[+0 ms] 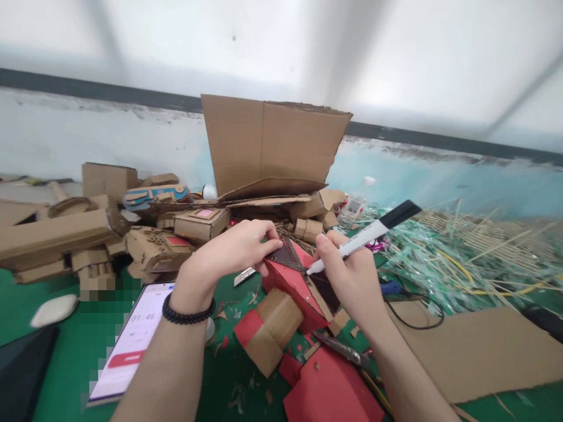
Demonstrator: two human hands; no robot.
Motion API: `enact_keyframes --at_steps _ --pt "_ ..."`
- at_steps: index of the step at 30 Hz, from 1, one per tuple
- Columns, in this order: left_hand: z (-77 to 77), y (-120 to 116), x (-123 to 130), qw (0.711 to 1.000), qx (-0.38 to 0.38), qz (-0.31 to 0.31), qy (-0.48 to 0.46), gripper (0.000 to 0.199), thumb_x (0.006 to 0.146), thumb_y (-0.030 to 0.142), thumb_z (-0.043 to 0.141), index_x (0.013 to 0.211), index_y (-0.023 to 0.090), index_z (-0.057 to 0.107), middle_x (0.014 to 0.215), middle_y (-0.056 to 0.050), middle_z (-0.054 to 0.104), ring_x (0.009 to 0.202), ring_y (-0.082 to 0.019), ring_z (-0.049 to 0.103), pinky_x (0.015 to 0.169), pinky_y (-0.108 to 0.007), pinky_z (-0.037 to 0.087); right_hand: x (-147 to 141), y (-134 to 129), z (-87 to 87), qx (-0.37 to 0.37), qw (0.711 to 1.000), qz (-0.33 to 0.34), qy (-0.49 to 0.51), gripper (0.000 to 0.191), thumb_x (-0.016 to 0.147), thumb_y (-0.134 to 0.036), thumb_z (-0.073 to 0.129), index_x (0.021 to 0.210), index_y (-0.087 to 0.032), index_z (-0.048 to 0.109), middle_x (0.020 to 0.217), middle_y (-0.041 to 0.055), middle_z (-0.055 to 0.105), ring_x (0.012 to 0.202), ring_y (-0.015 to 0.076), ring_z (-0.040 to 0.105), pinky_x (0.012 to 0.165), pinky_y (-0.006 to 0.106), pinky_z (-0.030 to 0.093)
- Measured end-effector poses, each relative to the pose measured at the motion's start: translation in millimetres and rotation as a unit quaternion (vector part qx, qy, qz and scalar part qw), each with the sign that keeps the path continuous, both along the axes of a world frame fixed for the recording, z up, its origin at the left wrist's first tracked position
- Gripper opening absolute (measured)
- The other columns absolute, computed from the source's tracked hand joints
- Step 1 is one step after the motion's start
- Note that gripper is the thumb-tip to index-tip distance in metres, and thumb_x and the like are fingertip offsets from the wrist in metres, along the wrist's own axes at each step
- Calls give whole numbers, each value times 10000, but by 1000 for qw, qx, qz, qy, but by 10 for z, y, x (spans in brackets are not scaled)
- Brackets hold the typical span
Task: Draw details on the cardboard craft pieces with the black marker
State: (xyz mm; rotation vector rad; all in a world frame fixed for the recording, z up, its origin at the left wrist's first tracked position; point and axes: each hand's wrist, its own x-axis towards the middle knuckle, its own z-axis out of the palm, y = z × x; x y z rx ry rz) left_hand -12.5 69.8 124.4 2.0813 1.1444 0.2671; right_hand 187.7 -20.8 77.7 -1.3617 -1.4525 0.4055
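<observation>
On the green surface (pixel 220 381), cramped room, edged by cardboard models (pixel 53 237) at left and sticks (pixel 457 258) at right. Between left hand (pixel 246 243) and right hand (pixel 352 272), one red box (pixel 288 281), pinched at an edge by the left. Grasped in the right, one marker (pixel 364 238), tip-down at the box.

I lose part of the red box (pixel 291 285) behind the right hand (pixel 349 268); the left edge crops, probably, a tablet (pixel 24 369).

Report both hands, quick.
Left hand: touching the red-and-black piece; open or closed, cannot be told.
Right hand: closed, holding the white-and-black marker.
</observation>
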Motion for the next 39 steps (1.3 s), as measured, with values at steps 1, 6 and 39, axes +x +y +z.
enact_keyframes --at_steps 1,6,39 --pt "4 -4 0 1000 -3 3 -1 161 1045 336 568 962 221 642 643 6 775 650 -194 788 604 -230 540 0 3 -4 -8 1000 5 0 452 1042 -438 553 638 -241 503 543 -43 550 550 131 502 565 276 352" --pt "10 -25 -13 1000 -14 17 -3 164 1037 341 554 962 218 631 661 -8 778 675 -220 809 611 -244 566 -6 24 -9 -11 1000 -1 -2 460 1029 -477 522 633 -251 465 538 -41 545 562 139 499 591 291 346" --pt "-1140 -966 -1251 840 237 305 382 541 1133 439 380 1607 282 589 1503 -210 634 1292 -448 636 951 -564 592 22 70 -1 24 996 26 82 466 998 -457 593 592 -229 610 491 -38 512 499 129 431 539 299 325"
